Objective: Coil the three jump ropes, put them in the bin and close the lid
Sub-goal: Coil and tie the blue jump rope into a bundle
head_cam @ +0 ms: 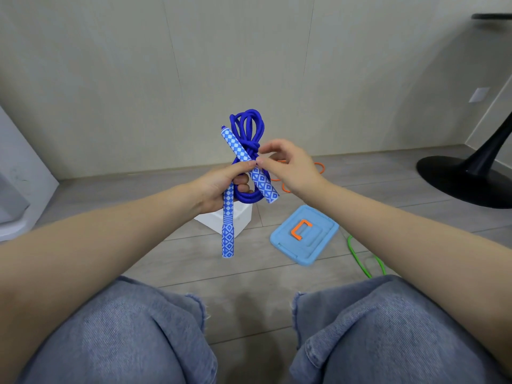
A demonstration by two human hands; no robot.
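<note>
Both hands' fingers (243, 164) around blue rope (248, 126)

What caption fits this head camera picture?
Left hand grips the coiled blue jump rope; right hand pinches it.

I see a deep blue jump rope (247, 128) with handles (228, 234) in a blue-and-white diamond pattern, a light blue lid (282, 239) with an orange handle (300, 230), a white bin (221, 217), orange (318, 167) and green ropes (360, 259), faded blue jeans (124, 328).
</note>
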